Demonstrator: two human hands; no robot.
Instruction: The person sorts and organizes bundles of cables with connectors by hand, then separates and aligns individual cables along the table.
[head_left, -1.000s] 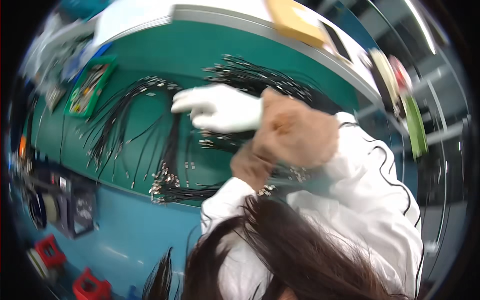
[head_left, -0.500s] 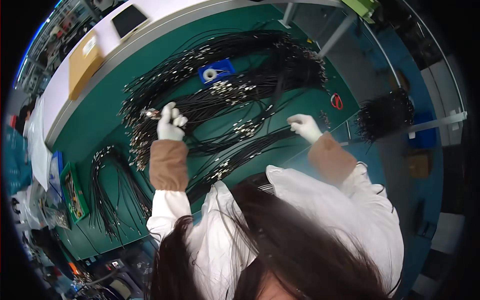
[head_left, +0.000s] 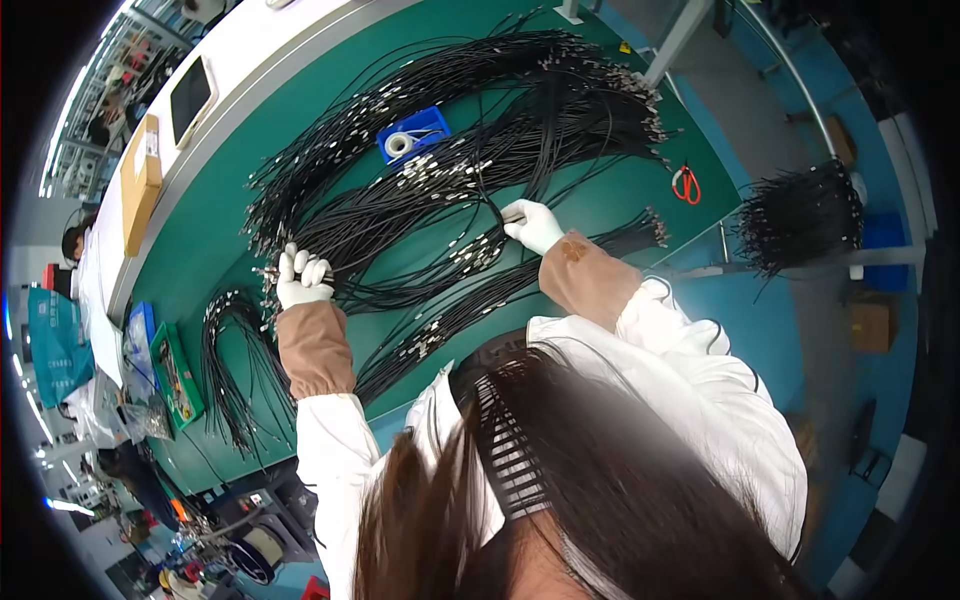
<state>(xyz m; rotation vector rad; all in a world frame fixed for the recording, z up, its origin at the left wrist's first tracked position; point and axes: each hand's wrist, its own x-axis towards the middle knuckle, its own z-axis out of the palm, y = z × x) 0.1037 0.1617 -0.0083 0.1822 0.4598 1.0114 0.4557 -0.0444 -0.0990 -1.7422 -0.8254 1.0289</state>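
Note:
Bundles of thin black cables (head_left: 400,215) with pale tags and metal ends lie across the green tabletop. At the left ends of the middle bundle, my left hand (head_left: 303,278), white-gloved, has its fingers curled round some cable ends. My right hand (head_left: 532,226), gloved too, pinches a few black cables at the right of that bundle. Its fingertips hide part of them. A further cable bundle (head_left: 440,325) lies nearer to me, below both hands. The far bundle (head_left: 400,95) arches along the back of the table.
A blue tray (head_left: 430,122) with a white tape roll (head_left: 398,145) sits among the cables. Red-handled scissors (head_left: 686,185) lie at the right. A green bin (head_left: 176,375) and a drooping cable bundle (head_left: 228,335) are at the left. More cables (head_left: 800,218) hang off a rail beyond the table.
My right hand has moved left from the near bundle's end and now grips cables of the middle bundle. My left hand has shifted lower and to the left. The whole view has tilted slightly.

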